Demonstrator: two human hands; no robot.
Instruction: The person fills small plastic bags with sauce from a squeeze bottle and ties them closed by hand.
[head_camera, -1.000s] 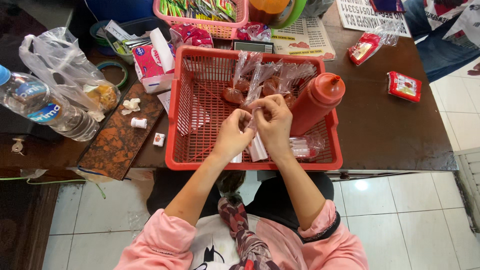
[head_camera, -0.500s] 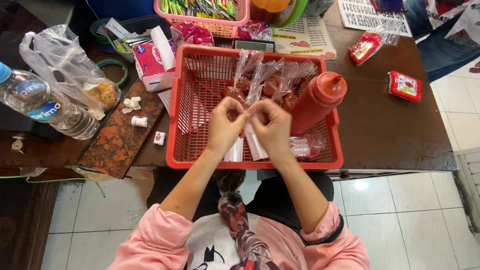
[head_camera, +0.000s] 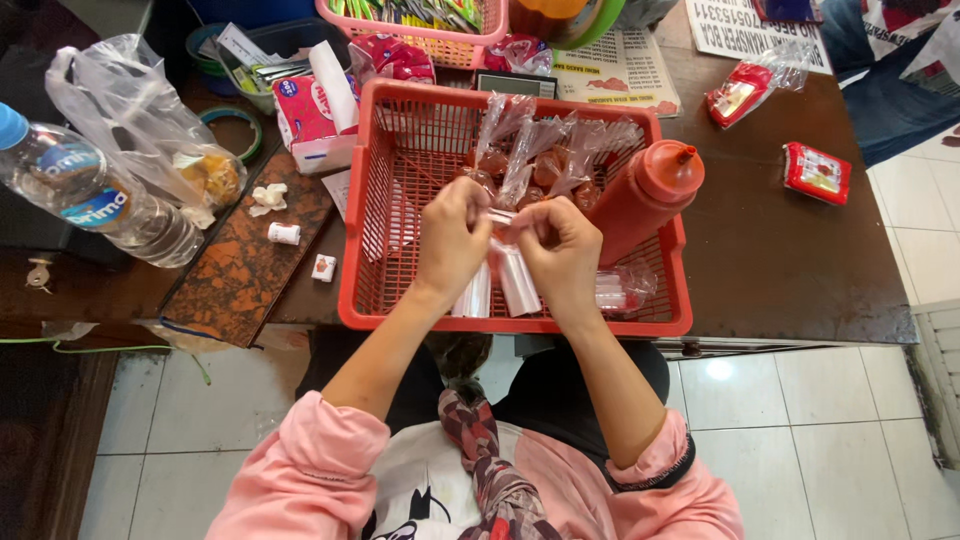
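Over a red plastic basket (head_camera: 365, 245), my left hand (head_camera: 452, 240) and my right hand (head_camera: 562, 255) meet, both pinching the top of a small clear plastic bag (head_camera: 518, 278) that hangs down between them. More empty clear bags (head_camera: 474, 296) hang beside it under my left hand. At the basket's far side lie several small tied bags of reddish sauce (head_camera: 530, 160). A red squeeze bottle (head_camera: 645, 198) leans in the basket's right corner, close to my right hand.
The basket sits on a dark wooden table (head_camera: 790, 280). To the left stand a water bottle (head_camera: 85, 190) and a clear bag of food (head_camera: 140, 130). Red sachets (head_camera: 818, 172) lie at the right. A pink basket (head_camera: 420, 20) is behind.
Both hands have lifted slightly and moved apart a little at the bag's top; the clear bag now hangs more plainly between them.
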